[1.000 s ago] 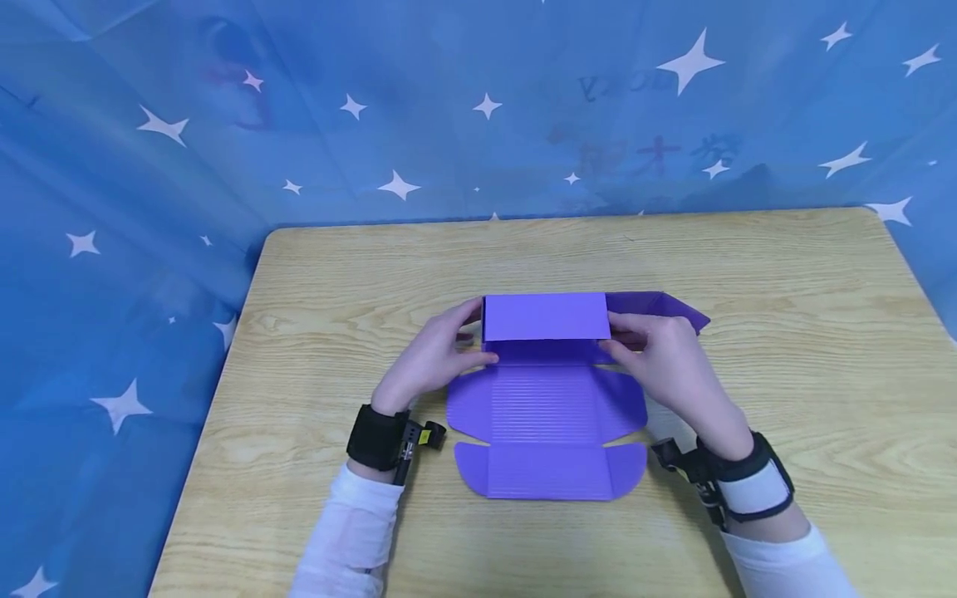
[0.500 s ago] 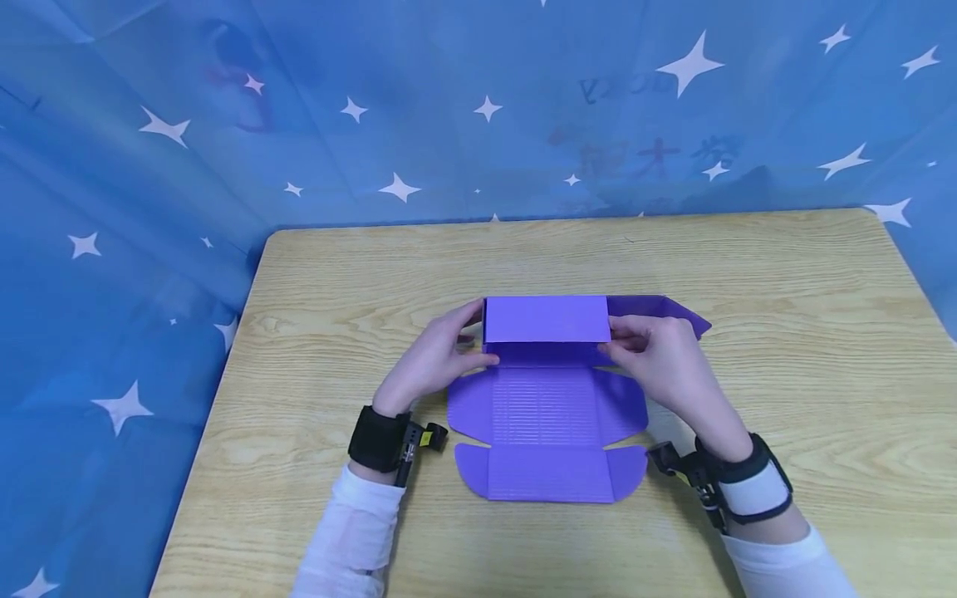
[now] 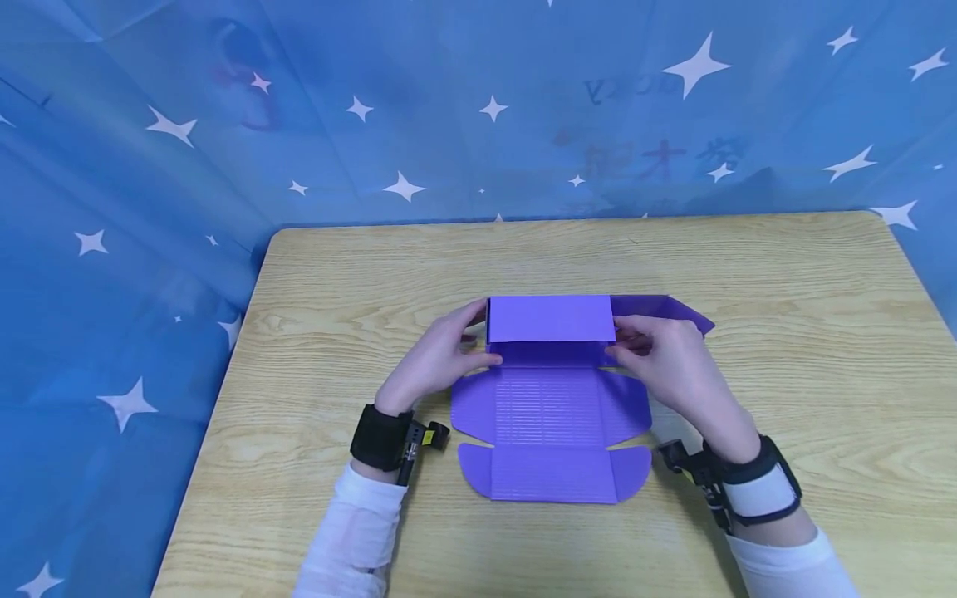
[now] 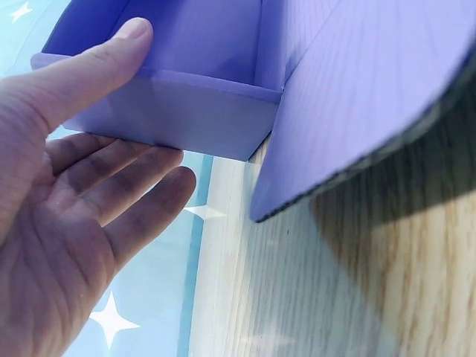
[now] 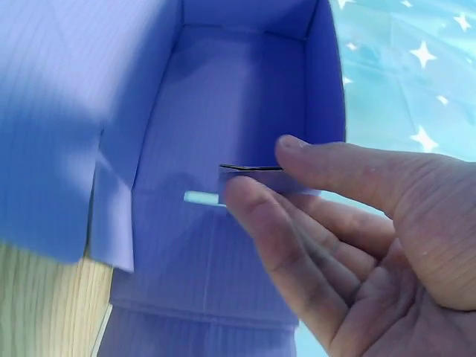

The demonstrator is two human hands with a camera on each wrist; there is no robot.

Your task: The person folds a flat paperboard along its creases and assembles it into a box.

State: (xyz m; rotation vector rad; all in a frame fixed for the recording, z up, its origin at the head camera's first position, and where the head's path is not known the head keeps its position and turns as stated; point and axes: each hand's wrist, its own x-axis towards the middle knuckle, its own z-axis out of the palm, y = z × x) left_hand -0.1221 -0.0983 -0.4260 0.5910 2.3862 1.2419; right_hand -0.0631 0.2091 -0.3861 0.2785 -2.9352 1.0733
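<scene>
A partly folded purple cardboard box point(image 3: 549, 407) stands on the table, its back part raised and its front panel with rounded flaps lying flat toward me. My left hand point(image 3: 437, 353) holds the left end wall point(image 4: 186, 111), thumb over its edge and fingers along the outer side. On the right, my right hand point(image 3: 676, 365) pinches a small flap point(image 5: 249, 181) between thumb and fingertips. Close to that flap, a slot point(image 5: 202, 198) shows in the cardboard. Beyond my right hand, a long end flap point(image 3: 646, 306) sticks out from the box's right side, unfolded.
The box sits near the middle of a wood-grain table point(image 3: 336, 274). Behind and to the left hangs a blue cloth point(image 3: 463, 149) with white stars. Each wrist carries a strapped camera point(image 3: 436, 435) close to the cardboard.
The whole head view has shifted very slightly. Both hands keep the same hold on the box, and the cardboard has not visibly changed shape.
</scene>
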